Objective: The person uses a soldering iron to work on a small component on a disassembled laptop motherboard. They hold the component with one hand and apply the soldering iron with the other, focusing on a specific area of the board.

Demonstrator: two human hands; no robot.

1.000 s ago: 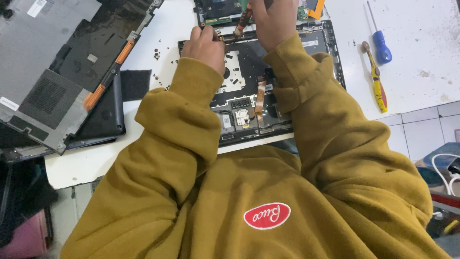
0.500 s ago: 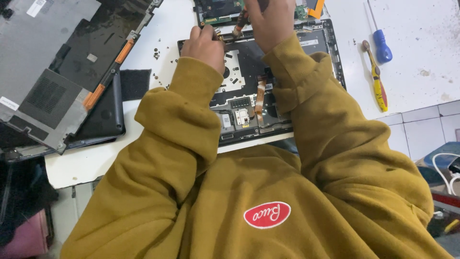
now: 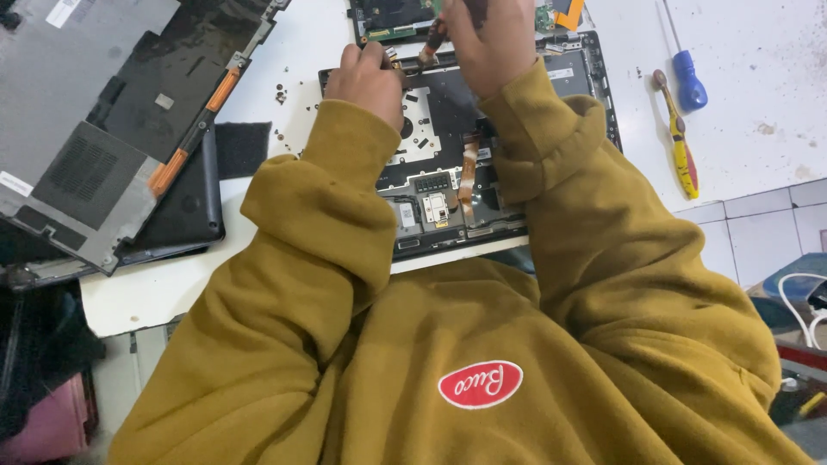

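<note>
An opened black laptop chassis (image 3: pixel 517 129) lies on the white table in front of me, with its inner frame, a small connector board (image 3: pixel 435 207) and an orange flex cable (image 3: pixel 468 172) exposed. My left hand (image 3: pixel 366 77) rests with curled fingers on the chassis' far left edge. My right hand (image 3: pixel 491 43) is closed at the far edge, over a green circuit board (image 3: pixel 388 17). It pinches a slender brown piece (image 3: pixel 429 47); whether that is a tool or a cable I cannot tell. Mustard-coloured sleeves cover both arms.
A grey laptop bottom cover (image 3: pixel 77 129) with orange strips lies over another dark laptop (image 3: pixel 185 207) at the left. Small loose screws (image 3: pixel 280 90) lie near it. A blue-handled screwdriver (image 3: pixel 689 77) and a yellow-handled one (image 3: pixel 680 146) lie at the right. White tiles (image 3: pixel 758 224) border the table.
Both hands stay at the chassis' far edge with only slight shifts. The right hand has moved a little farther up over the green board.
</note>
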